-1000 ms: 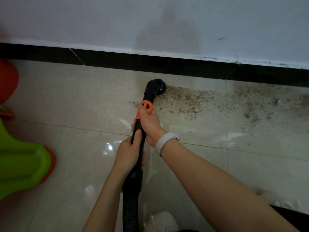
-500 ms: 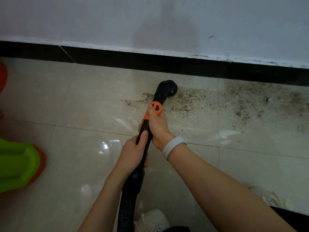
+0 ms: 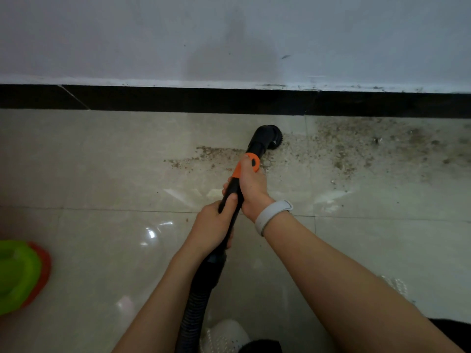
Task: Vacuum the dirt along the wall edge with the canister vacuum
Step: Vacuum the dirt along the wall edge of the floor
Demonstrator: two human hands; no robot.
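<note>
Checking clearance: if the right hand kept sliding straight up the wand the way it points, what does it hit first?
The right hand points along the wand toward the wall, so it would likely meet the brush nozzle first, then the black baseboard. Depth is uncertain.

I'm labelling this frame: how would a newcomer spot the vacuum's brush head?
Find the black baseboard under the white wall. Just below it, mid-floor, the wand ends in a round black brush head, the only black thing sitting in the dirt.
</note>
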